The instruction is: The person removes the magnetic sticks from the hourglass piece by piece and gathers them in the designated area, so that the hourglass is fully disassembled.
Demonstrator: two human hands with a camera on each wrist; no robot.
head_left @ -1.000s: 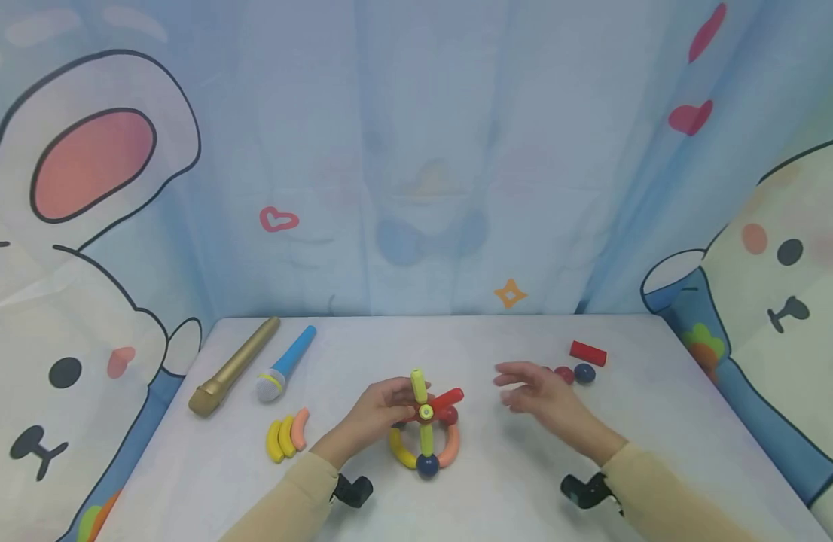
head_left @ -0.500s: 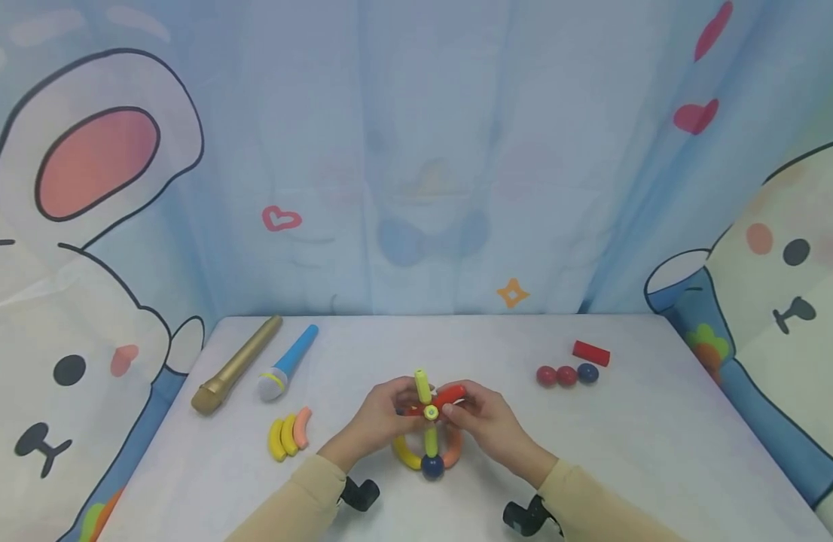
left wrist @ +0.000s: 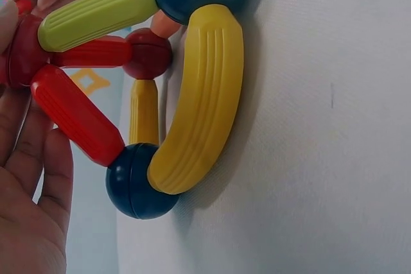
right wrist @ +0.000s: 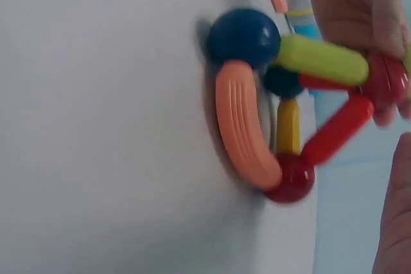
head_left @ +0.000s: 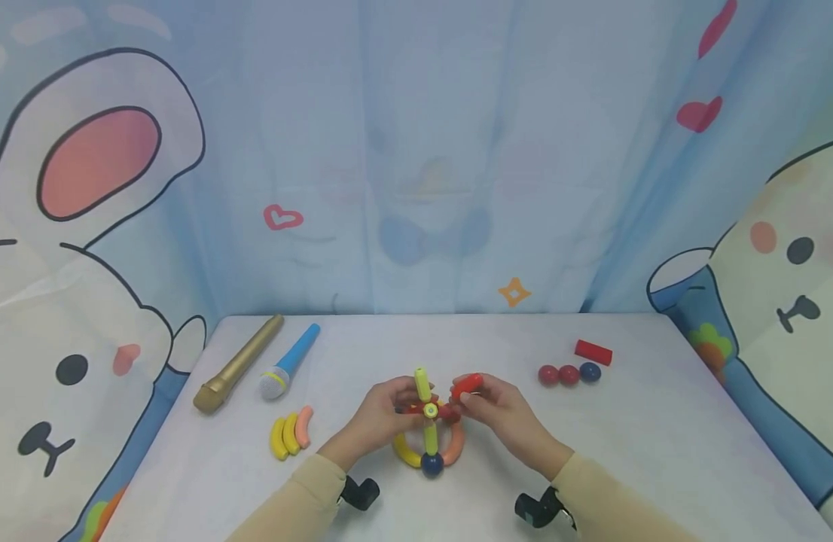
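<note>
I see the left hand [head_left: 376,423] w/ thumb & fingers snug round the red hub ball [right wrist: 386,83], top of the stick-and-ball frame [head_left: 431,439]. Frame stands on the white table [head_left: 650,444], btwn the two hands. Right hand [head_left: 508,424], just beside it, pinches a loose-looking red stick [head_left: 468,385] btwn thumb & fingers, no gap to spare. Fingers crowd my view, so can't tell if that stick touches the frame.

Below the hub: a green strut [right wrist: 324,61] down to a blue ball [right wrist: 244,38], plus red struts [left wrist: 77,115] to other corners. Base is curved pieces, incl. a yellow one [left wrist: 202,104] & a salmon one [right wrist: 243,123]. A short green stick [head_left: 422,384] sticks up off the hub.

Further out, R side: two red balls [head_left: 569,375] & a dark blue ball [head_left: 590,372] in a row, red tube [head_left: 593,352] just behind. L side: spare curved pieces [head_left: 291,433], then blue mic [head_left: 291,361] & gold mic [head_left: 239,365]. Cartoon backdrop [head_left: 430,150] behind.
</note>
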